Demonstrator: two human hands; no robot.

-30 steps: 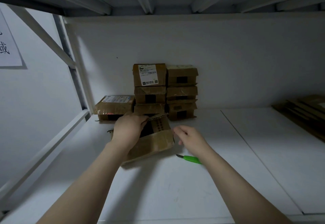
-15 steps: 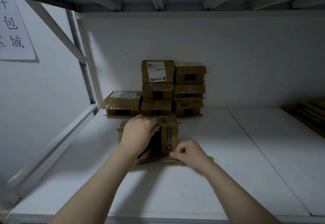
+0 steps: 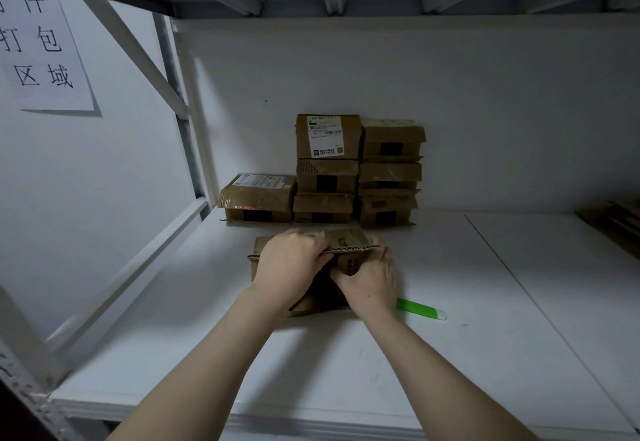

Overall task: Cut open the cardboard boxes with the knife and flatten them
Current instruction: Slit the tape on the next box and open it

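The left hand point(image 3: 291, 264) and right hand point(image 3: 370, 279) grip the flaps of the open box point(image 3: 349, 240) on the shelf point(image 3: 346, 354), light, stiff cardboard probably best held at its edges and pressed flat along its creases.

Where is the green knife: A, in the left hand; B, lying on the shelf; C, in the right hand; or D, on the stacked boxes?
B: the green knife lies on the shelf beside the right hand, which grips the opened box with the left hand.
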